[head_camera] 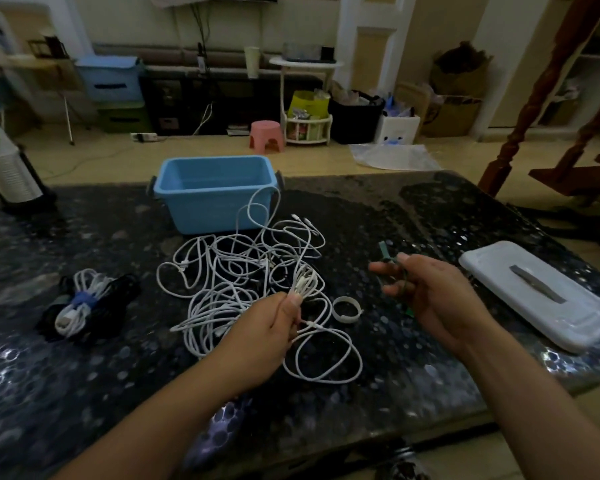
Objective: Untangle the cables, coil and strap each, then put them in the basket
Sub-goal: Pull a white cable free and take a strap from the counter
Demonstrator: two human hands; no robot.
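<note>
Dark speckled table (84, 358), blue basket (215, 199) at far edge, white cable tangle (236, 271) just in front of it. Left hand (267, 337) pinches a gathered white cable bunch (305, 282) at the tangle's near edge. Right hand (433, 299), apart to the right, grips a green strap (387, 252) in curled fingers.

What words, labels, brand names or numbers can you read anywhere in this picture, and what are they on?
No text can be read in this view.
Blue basket: no label or print shows.
White lid: only a plain grey strip, no lettering.
Yellow bag on the far floor: print too blurred to read.
Strapped cable bundle: no markings show.
</note>
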